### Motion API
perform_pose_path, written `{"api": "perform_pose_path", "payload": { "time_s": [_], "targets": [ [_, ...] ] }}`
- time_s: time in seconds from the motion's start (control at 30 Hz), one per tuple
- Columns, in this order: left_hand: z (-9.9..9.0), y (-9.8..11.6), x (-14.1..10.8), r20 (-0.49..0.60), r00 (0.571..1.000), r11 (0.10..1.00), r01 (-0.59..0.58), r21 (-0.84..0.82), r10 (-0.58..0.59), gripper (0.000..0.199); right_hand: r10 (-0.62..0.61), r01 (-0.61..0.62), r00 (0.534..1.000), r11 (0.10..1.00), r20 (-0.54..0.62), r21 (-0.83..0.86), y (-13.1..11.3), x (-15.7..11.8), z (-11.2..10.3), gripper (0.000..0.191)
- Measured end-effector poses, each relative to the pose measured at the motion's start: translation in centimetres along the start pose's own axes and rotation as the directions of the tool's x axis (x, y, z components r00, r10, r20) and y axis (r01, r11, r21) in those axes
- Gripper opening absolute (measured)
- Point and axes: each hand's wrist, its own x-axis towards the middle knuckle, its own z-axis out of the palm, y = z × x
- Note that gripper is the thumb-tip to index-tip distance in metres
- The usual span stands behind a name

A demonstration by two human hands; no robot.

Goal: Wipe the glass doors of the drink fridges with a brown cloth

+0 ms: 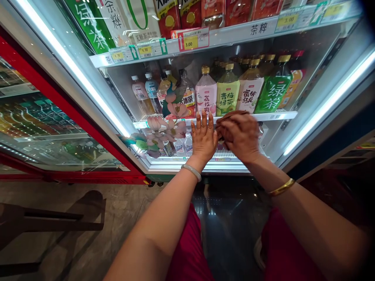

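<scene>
My left hand [203, 136] lies flat with fingers stretched out, pressed against the glass door [187, 78] of a lit drinks fridge. Just to its right, my right hand [243, 134] is closed around a brown cloth [234, 113], which is bunched against the same glass. Part of the cloth is hidden under the fingers. A flower decal [175, 130] in pink and green is on the glass left of my hands. Behind it stand a pink-labelled bottle [206, 91], a yellow-green bottle [227, 93] and a green tea bottle [275, 88].
More drinks stand on the upper shelf [228, 33], which carries price tags. To the left is a red-framed fridge [88, 132] with bottles inside. A dark stool [52, 222] stands on the tiled floor [129, 210] at lower left.
</scene>
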Motion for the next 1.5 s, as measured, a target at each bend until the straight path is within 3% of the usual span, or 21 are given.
{"api": "perform_pose_path", "payload": {
  "time_s": [0.1, 0.17, 0.27, 0.37, 0.43, 0.5, 0.6, 0.7, 0.77, 0.83, 0.9, 1.0, 1.07, 1.2, 1.33, 1.43, 1.5],
  "targets": [
    [-0.1, -0.2, 0.0, 0.001, 1.000, 1.000, -0.021, 0.008, 0.021, 0.067, -0.167, 0.168, 0.975, 0.986, 0.146, 0.005, -0.8, -1.2, 0.7, 0.033],
    [-0.2, -0.2, 0.0, 0.007, 1.000, 1.000, -0.022, 0.015, 0.022, 0.065, -0.155, 0.156, 0.978, 0.988, 0.138, 0.005, -0.2, -1.1, 0.2, 0.030],
    [-0.4, 0.0, 0.1, 0.022, 1.000, 1.000, -0.012, 0.014, 0.012, 0.064, 0.000, 0.000, 1.000, 1.000, -0.013, 0.005, 2.0, 0.4, -1.3, 0.029],
    [-0.4, 0.1, 0.1, 0.026, 1.000, 1.000, -0.006, -0.001, 0.006, 0.063, 0.182, -0.181, 0.957, 0.983, -0.225, 0.026, 3.7, 2.2, -2.4, 0.038],
    [-0.2, 0.0, 0.1, 0.018, 1.000, 1.000, -0.001, -0.014, 0.001, 0.062, 0.224, -0.221, 0.931, 0.974, -0.288, 0.041, 3.8, 2.5, -2.3, 0.046],
    [0.0, -0.1, 0.0, 0.005, 1.000, 1.000, -0.001, -0.017, 0.001, 0.063, 0.181, -0.179, 0.954, 0.983, -0.240, 0.032, 3.2, 1.9, -1.7, 0.050],
    [0.1, -0.1, 0.0, -0.012, 1.000, 1.000, -0.007, 0.011, 0.007, 0.062, 0.028, -0.027, 0.998, 1.000, -0.064, 0.011, 1.6, 0.1, -0.5, 0.044],
    [0.1, 0.1, 0.1, -0.013, 1.000, 1.000, -0.002, 0.031, 0.002, 0.062, -0.123, 0.123, 0.985, 0.992, 0.123, 0.008, 0.6, -1.5, -0.1, 0.040],
    [0.0, 0.3, 0.1, -0.001, 1.000, 1.000, 0.013, 0.026, -0.013, 0.063, -0.155, 0.158, 0.969, 0.987, 0.193, 0.000, 0.8, -1.8, -0.6, 0.038],
    [-0.1, 0.4, 0.2, 0.010, 1.000, 1.000, 0.026, 0.013, -0.027, 0.066, -0.099, 0.102, 0.984, 0.995, 0.150, -0.016, 1.6, -1.2, -1.5, 0.036],
    [-0.2, 0.5, 0.2, 0.013, 0.999, 1.000, 0.029, 0.006, -0.029, 0.066, 0.020, -0.019, 1.000, 1.000, 0.018, -0.023, 2.8, -0.2, -2.6, 0.036],
    [-0.2, 0.4, 0.2, 0.031, 0.999, 1.000, 0.026, 0.018, -0.027, 0.064, 0.197, -0.200, 0.970, 0.980, -0.142, -0.006, 4.0, 1.1, -3.5, 0.040],
    [-0.2, 0.3, 0.2, 0.044, 0.999, 0.999, 0.029, 0.031, -0.031, 0.064, 0.229, -0.233, 0.958, 0.972, -0.172, -0.003, 3.9, 1.1, -3.3, 0.044],
    [0.0, 0.3, 0.2, 0.022, 0.999, 0.999, 0.027, 0.045, -0.028, 0.064, 0.032, -0.032, 0.999, 0.999, -0.001, -0.022, 2.0, -0.6, -1.5, 0.047],
    [0.2, 0.5, 0.3, -0.005, 1.000, 0.999, 0.029, 0.040, -0.029, 0.063, -0.191, 0.199, 0.956, 0.980, 0.221, -0.014, 0.7, -2.6, -0.8, 0.039],
    [0.2, 0.7, 0.3, -0.006, 0.999, 0.999, 0.032, 0.033, -0.032, 0.063, -0.238, 0.246, 0.939, 0.969, 0.247, -0.002, 1.5, -2.7, -1.5, 0.029],
    [0.2, 0.7, 0.3, -0.009, 0.999, 0.999, 0.038, 0.033, -0.037, 0.063, -0.180, 0.185, 0.967, 0.983, 0.181, -0.013, 2.9, -2.0, -2.3, 0.025]
  ]
}}
